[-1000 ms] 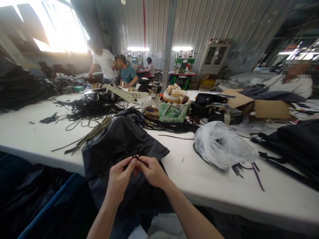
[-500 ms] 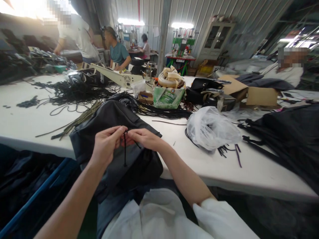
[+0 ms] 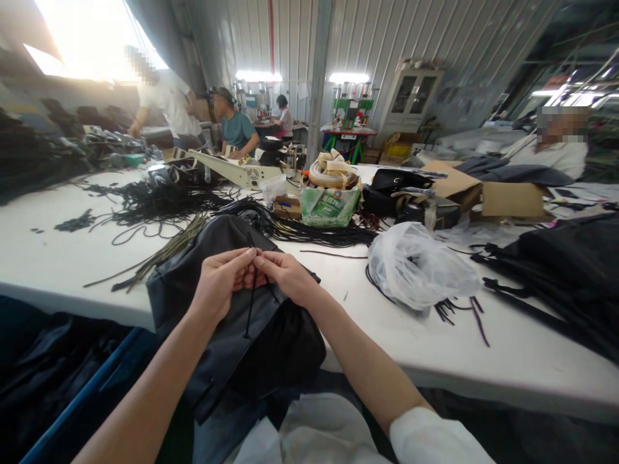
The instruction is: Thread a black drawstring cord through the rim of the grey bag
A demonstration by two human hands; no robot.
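Observation:
A thin black cord (image 3: 250, 312) is pinched between the thumbs and fingertips of both hands, with its ends hanging down in front. My left hand (image 3: 222, 278) is closed on it from the left. My right hand (image 3: 285, 274) grips it from the right, the fingertips of both hands meeting. Behind and below lies a dark grey bag (image 3: 213, 351), partly on the table edge and partly over my lap. Where the cord joins the bag is hidden behind my fingers.
On the white table (image 3: 338, 322) lie a black cord pile (image 3: 159, 200), olive cords (image 3: 164, 251), a clear plastic bag (image 3: 420, 270) and black fabric (image 3: 575, 277). A green container (image 3: 331, 207) holds webbing rolls. Cardboard (image 3: 512, 200) stands behind. Other people work farther back.
The view has tilted up, so the scene sits lower in the picture. Both hands have come closer together on the cord, and their fingertips now meet.

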